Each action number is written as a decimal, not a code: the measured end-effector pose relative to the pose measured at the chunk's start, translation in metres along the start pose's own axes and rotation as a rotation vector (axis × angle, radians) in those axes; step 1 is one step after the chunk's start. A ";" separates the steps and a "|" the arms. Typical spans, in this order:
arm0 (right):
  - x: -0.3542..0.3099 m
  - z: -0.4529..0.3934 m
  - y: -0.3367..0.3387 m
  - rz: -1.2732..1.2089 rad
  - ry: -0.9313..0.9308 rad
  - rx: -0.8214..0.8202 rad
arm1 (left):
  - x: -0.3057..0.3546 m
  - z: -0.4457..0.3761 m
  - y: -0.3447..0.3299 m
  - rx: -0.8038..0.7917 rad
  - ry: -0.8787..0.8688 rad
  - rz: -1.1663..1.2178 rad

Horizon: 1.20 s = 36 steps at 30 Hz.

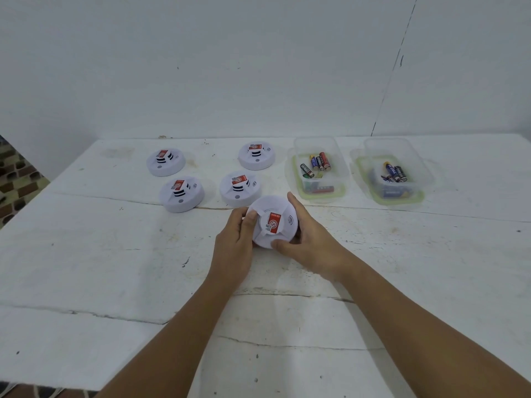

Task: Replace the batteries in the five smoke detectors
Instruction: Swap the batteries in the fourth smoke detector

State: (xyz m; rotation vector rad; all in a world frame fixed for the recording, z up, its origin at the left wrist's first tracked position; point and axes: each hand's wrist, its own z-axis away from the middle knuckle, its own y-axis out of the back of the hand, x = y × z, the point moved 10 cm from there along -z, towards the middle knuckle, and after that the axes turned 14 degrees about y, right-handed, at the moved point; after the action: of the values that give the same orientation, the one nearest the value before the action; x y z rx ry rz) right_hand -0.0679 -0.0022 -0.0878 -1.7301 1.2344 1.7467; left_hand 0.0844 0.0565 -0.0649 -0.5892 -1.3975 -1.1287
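Holding one of five smoke detectors (272,222), both hands (275,239); perhaps nine batteries (316,163)

A white, cracked table (115,268) fills the lower frame. Four smoke detectors (165,162) (256,155) (181,193) (240,188) sit at upper centre; two clear battery containers (317,168) (392,170) stand upper right.

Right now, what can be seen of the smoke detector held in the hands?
The held detector is a round white disc that looks like plastic, with a raised centre bearing a red label, a small sound-wave mark to the label's right, and ribs running out to the rim. Its top faces the camera, in front of the four other detectors. The left hand grips its left edge, thumb on top; the right hand wraps its right and near edge. Its underside is hidden.
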 end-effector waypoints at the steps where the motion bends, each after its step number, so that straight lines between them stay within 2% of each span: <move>1: 0.000 0.000 0.001 0.005 -0.003 0.003 | -0.001 -0.001 0.000 0.000 0.001 0.000; 7: 0.004 0.001 0.001 -0.022 -0.054 -0.007 | -0.002 -0.003 0.000 0.002 0.011 0.001; 36: 0.001 0.003 0.002 -0.017 -0.052 0.016 | -0.001 -0.001 0.000 0.016 0.005 0.003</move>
State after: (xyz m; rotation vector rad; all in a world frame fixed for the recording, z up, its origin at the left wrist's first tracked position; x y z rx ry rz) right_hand -0.0710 -0.0010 -0.0882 -1.6706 1.2051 1.7557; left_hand 0.0846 0.0554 -0.0657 -0.5768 -1.3997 -1.1148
